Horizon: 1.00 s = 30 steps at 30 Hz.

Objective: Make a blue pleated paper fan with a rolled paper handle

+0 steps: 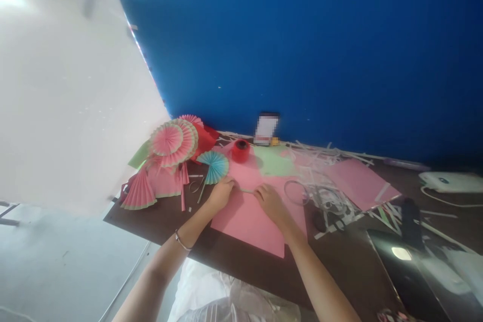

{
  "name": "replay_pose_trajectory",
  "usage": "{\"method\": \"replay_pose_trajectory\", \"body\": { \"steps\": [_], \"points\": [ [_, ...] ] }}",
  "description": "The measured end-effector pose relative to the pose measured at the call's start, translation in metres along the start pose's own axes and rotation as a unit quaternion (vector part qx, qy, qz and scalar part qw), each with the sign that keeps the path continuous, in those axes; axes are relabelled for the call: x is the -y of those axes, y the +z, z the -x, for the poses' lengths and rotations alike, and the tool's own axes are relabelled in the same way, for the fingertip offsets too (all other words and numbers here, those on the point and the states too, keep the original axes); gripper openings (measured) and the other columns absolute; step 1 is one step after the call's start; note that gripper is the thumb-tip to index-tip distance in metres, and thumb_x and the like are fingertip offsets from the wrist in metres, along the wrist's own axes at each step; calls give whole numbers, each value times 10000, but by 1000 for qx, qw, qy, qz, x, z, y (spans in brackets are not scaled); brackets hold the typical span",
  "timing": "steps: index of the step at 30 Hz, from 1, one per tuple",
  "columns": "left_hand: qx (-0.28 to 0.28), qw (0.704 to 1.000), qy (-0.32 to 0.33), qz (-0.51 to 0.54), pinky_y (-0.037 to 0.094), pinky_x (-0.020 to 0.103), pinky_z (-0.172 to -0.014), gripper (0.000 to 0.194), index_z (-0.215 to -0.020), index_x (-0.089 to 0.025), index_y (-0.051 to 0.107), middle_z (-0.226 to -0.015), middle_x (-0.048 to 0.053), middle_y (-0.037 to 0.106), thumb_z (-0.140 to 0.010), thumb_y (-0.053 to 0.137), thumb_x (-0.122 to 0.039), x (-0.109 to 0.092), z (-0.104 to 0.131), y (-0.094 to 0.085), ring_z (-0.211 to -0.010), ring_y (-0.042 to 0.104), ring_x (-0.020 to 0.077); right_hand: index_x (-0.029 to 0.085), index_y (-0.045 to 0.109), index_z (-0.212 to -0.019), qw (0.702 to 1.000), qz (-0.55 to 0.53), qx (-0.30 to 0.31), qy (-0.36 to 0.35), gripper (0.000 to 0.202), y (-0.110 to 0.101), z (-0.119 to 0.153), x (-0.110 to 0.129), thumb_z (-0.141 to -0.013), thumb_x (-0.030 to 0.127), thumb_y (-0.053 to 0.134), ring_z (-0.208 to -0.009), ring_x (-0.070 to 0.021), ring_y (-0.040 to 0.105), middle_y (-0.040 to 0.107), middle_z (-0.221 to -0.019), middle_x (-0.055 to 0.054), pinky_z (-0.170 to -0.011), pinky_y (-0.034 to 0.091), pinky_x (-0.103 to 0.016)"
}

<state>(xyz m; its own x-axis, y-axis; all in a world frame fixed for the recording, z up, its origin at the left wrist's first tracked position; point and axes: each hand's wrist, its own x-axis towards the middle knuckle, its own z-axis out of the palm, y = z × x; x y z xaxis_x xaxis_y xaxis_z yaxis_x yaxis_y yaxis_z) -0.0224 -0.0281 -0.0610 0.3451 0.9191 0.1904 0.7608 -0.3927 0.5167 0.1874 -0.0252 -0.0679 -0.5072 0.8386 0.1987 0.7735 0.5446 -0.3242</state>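
Observation:
A thin, pale green paper strip (246, 190) stretches between my two hands, above pink paper (249, 224). At the strip's left end, the fingers of my left hand (224, 192) are closed in a pinch. My right hand (268, 200) pinches the other end, with its fingertips bent down toward the pink sheet. Whether the strip is a separate piece or a folded edge is too small to tell. Close to my left hand lies a blue pleated paper fan (214, 166) with a stick handle. Behind the hands stands a red roll (240, 151) with a dark centre.
Pink and green pleated fans (168, 141) are heaped at the left. Scissors (195, 186) lie near them. White paper scraps (324, 196) and a pink sheet (360, 183) cover the right. A phone (266, 129) leans against the blue wall (302, 50). A dark glossy panel (400, 261) lies front right.

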Motion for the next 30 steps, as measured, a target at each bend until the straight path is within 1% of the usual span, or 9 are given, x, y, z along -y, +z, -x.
{"method": "replay_pose_trajectory", "body": {
  "steps": [6,10,16,19,21,23,25,26,30],
  "points": [
    [-23,998,-29,40,469,331,-803,145,-684,-124,606,-864,91,613,-810,534,-139,4,-11,-1,-858,571,188,198,565,-792,995,-60,-34,73,165,-1,-3,-4,-871,262,435,-802,-147,557,578,-863,-29,-717,417,-265],
    [-39,997,-48,55,466,327,-802,97,-675,-125,588,-892,98,594,-771,590,-141,3,-13,0,-862,562,190,198,543,-734,991,-77,-39,106,166,-2,-4,-4,-847,288,460,-723,-146,551,555,-820,-21,-642,406,-259],
    [-56,994,-65,67,461,320,-794,87,-700,-122,562,-906,97,572,-782,538,-104,1,-10,5,-873,540,184,193,558,-729,987,-87,-41,129,151,4,-6,-5,-827,273,475,-724,-157,542,538,-808,-28,-666,407,-273],
    [-72,992,-76,70,451,318,-802,88,-739,-124,556,-925,95,556,-802,497,-107,-1,-5,10,-897,526,182,193,559,-745,984,-92,-45,143,136,7,-6,-6,-819,284,491,-715,-157,542,537,-820,-32,-665,412,-278],
    [-89,989,-91,77,451,312,-775,80,-829,-125,561,-923,85,540,-810,483,-118,-2,-2,13,-855,520,171,192,557,-757,983,-97,-46,149,131,8,-6,-6,-819,291,497,-722,-158,548,540,-839,-37,-666,418,-281],
    [-109,984,-107,91,449,305,-738,171,-966,-134,548,-916,70,521,-809,480,-127,-3,1,16,-789,506,157,189,558,-762,983,-102,-42,147,121,7,-6,-7,-817,281,501,-736,-159,556,542,-864,-44,-682,425,-286],
    [-121,981,-110,108,442,300,-732,231,-1027,-148,536,-917,60,509,-803,482,-130,-4,2,18,-768,495,150,187,563,-768,984,-106,-32,139,102,5,-5,-7,-811,259,504,-758,-161,560,545,-899,-51,-706,429,-291],
    [-125,979,-104,120,438,299,-742,219,-1007,-151,547,-919,59,506,-799,481,-128,-4,3,18,-778,495,150,189,566,-776,985,-107,-26,133,91,3,-5,-7,-808,251,506,-775,-163,560,547,-916,-54,-720,428,-294],
    [-136,968,-80,194,424,299,-775,124,-824,-151,585,-889,53,513,-777,481,-105,-6,1,17,-809,496,154,198,565,-779,988,-104,-6,115,74,-5,-5,-6,-801,237,506,-848,-180,544,553,-945,-61,-764,414,-307]
  ]
}}
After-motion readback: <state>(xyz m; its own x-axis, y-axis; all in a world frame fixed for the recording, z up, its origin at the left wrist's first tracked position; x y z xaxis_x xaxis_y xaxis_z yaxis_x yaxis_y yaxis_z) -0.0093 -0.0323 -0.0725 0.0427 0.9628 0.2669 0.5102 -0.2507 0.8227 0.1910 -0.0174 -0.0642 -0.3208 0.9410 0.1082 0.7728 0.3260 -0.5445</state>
